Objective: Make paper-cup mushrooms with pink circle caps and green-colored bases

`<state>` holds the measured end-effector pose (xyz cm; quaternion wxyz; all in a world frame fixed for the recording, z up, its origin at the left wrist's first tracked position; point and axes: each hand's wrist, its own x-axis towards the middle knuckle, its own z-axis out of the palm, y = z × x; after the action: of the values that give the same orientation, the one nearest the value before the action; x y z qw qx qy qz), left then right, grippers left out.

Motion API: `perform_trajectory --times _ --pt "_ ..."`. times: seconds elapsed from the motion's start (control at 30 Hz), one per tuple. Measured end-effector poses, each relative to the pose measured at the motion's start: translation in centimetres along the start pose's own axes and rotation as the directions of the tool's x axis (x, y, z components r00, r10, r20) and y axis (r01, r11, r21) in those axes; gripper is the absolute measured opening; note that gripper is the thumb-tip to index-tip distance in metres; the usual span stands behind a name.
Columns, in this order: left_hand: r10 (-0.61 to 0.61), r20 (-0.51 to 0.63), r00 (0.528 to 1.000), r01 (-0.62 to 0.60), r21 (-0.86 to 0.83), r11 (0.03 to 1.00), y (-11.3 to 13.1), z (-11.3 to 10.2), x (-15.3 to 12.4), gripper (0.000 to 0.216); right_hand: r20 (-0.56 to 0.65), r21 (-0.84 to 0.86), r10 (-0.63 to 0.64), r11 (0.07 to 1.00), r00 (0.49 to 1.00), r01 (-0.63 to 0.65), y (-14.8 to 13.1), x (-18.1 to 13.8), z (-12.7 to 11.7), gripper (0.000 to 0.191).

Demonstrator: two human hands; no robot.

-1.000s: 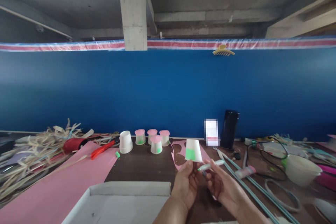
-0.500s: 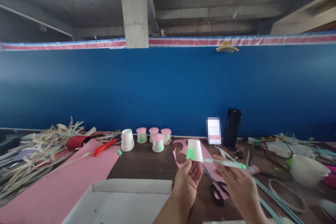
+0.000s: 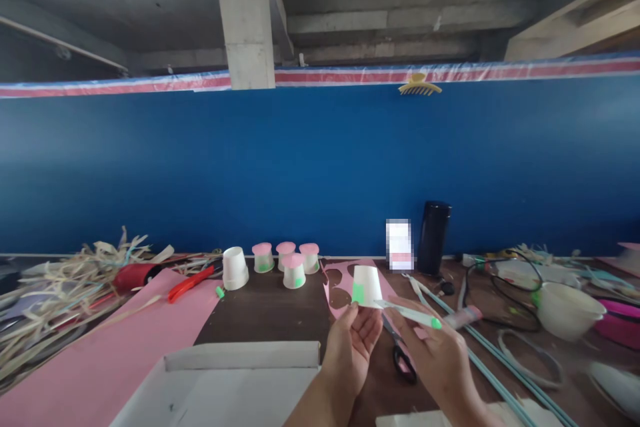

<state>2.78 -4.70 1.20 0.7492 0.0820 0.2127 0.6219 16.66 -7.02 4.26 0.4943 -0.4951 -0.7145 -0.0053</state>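
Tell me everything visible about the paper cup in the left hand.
The paper cup is small, white, held upside down with its wide rim lowest. A green patch marks its lower side. The left hand pinches its rim from below. The marker in the right hand points its tip at the rim; contact is unclear.

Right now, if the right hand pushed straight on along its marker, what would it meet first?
Likely the upturned white paper cup with a green patch in the left hand; depth unclear.

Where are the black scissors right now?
Head view, right of centre: the scissors lie on the table between the left hand, holding the paper cup, and the right hand, holding the green marker.
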Motion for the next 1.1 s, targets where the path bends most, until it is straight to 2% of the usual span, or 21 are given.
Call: perform_trajectory --times 0.37,1.1 --pt "0.013 -0.001 1.0 -0.013 0.02 1.0 -0.1 0.26 -0.38 0.017 -0.001 -0.01 -0.089 0.996 0.996 0.089 0.24 -0.09 0.55 0.028" --pt "0.043 0.059 0.997 -0.045 0.04 0.998 -0.21 0.06 -0.33 0.016 0.004 -0.059 -0.04 0.997 0.999 0.04 0.3 -0.06 0.45 0.027"
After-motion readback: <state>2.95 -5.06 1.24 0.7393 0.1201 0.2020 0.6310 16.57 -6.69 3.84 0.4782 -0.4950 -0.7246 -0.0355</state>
